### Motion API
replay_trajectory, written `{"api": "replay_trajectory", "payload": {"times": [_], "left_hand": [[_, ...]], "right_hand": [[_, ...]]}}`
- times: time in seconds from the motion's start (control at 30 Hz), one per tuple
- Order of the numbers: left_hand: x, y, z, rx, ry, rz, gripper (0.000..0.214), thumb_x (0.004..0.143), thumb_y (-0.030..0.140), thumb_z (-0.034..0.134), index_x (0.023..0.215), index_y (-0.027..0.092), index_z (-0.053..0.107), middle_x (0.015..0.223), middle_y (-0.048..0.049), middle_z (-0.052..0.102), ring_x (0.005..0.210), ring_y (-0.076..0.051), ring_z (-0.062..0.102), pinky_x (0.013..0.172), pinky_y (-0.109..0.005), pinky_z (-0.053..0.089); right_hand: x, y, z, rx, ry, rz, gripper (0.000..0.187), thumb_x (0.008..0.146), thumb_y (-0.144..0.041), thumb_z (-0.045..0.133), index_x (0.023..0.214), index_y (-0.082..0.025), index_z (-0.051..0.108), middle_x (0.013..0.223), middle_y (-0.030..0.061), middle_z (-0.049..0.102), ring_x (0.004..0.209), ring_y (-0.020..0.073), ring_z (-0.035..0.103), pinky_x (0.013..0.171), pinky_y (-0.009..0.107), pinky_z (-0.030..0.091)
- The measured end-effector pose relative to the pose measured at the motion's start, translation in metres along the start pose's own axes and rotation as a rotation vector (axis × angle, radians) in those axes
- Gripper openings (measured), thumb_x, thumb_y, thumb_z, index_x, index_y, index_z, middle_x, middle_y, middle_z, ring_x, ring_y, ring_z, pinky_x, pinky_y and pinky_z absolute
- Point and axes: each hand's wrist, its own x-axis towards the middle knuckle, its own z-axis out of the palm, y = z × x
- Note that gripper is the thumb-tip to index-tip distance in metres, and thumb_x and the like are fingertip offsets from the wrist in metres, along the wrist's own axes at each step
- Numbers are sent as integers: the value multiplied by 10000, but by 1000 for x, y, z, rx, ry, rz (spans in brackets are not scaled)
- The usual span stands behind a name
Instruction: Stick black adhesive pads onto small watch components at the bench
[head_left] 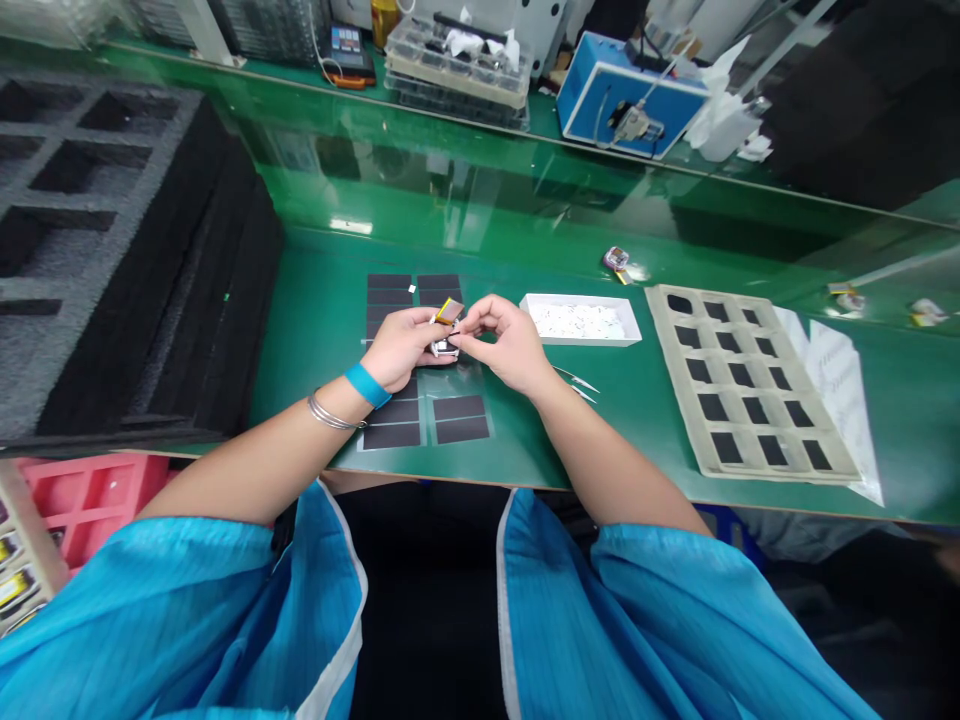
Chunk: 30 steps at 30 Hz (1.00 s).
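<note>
My left hand (399,348) is closed round a small electronic device (444,348) with a white and silvery casing. From its upper side sticks out a flat battery pack (449,311) with a yellow edge. My right hand (504,342) meets it from the right, thumb and forefinger pinched together at the device; what is between those fingertips, if anything, is too small to make out. Beneath both hands lies a clear sheet with rows of black adhesive pads (460,418). A tiny white piece (412,289) rests on the sheet's upper part.
Right of my hands are a white box (634,325) of small white pieces, tweezers (581,384) and a beige compartment tray (694,400) on papers. Another small device (616,260) lies behind. Black foam trays (172,260) stack up at left. A shelf at the back holds a blue box (592,85).
</note>
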Motion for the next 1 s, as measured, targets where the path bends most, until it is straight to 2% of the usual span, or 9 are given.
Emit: {"api": "replay_trajectory", "payload": {"times": [0.17, 0.3, 0.4, 0.5, 0.57, 0.63, 0.73, 0.83, 1.0], "left_hand": [[0, 0, 0, -11, -6, 4, 157, 652, 149, 699, 805, 115, 693, 682, -22, 649, 583, -95, 601, 563, -222, 576], [-1, -1, -1, -21, -2, 3, 152, 660, 150, 695, 808, 117, 690, 692, -24, 654, 590, -100, 609, 574, -229, 580], [0, -1, -1, -30, 1, -3, 169, 666, 144, 687, 832, 116, 693, 736, -37, 673, 618, -110, 628, 600, -241, 588], [1, 0, -2, -29, 8, -4, 162, 661, 140, 689, 822, 121, 692, 755, -35, 677, 624, -107, 626, 599, -237, 588], [1, 0, -2, -20, -1, -7, 162, 661, 143, 695, 822, 126, 694, 750, -33, 675, 627, -112, 632, 587, -233, 585], [2, -1, -2, -5, -29, -13, 191, 669, 153, 696, 858, 134, 704, 751, -37, 679, 650, -133, 656, 580, -237, 585], [2, -3, -3, 18, -66, -23, 239, 679, 164, 702, 917, 143, 711, 807, -57, 701, 694, -161, 686, 594, -250, 587], [2, -3, -4, 12, -94, -64, 236, 691, 148, 693, 926, 128, 699, 872, -83, 711, 727, -171, 699, 637, -265, 590], [2, 0, -4, -51, -216, -91, 349, 658, 45, 657, 998, 124, 674, 869, -66, 707, 784, -176, 716, 762, -286, 586]], "right_hand": [[-2, 0, 1, -88, 21, -52, 211, 736, -271, 711, 784, -203, 518, 765, -16, 664, 690, 129, 617, 712, 299, 494], [-5, -6, 5, -260, 28, -122, 127, 773, -197, 666, 780, -205, 539, 775, -15, 651, 708, 139, 608, 737, 308, 489], [-7, -11, 7, -429, 13, -176, 94, 788, -132, 632, 777, -203, 571, 789, 7, 634, 798, 172, 598, 794, 336, 479], [-6, -13, 6, -514, 100, -193, 120, 753, -146, 688, 834, -197, 616, 939, 56, 627, 989, 227, 565, 899, 394, 463], [-3, -10, 2, -459, 159, -131, 270, 702, -211, 761, 942, -201, 639, 1095, 81, 602, 1068, 248, 546, 915, 410, 470], [1, -5, -3, -302, 151, -15, 356, 703, -306, 775, 1018, -211, 641, 1153, 83, 598, 1040, 236, 574, 857, 387, 503], [6, 4, -8, -59, 82, 107, 259, 790, -414, 691, 944, -209, 655, 1012, 53, 669, 900, 194, 628, 790, 346, 523], [7, 5, -7, -39, 79, 89, 209, 809, -412, 668, 831, -206, 640, 851, 19, 683, 779, 169, 627, 763, 328, 517], [3, -5, -4, -209, 119, -50, 114, 854, -316, 609, 815, -209, 603, 860, 7, 678, 814, 163, 615, 820, 316, 484]]}}
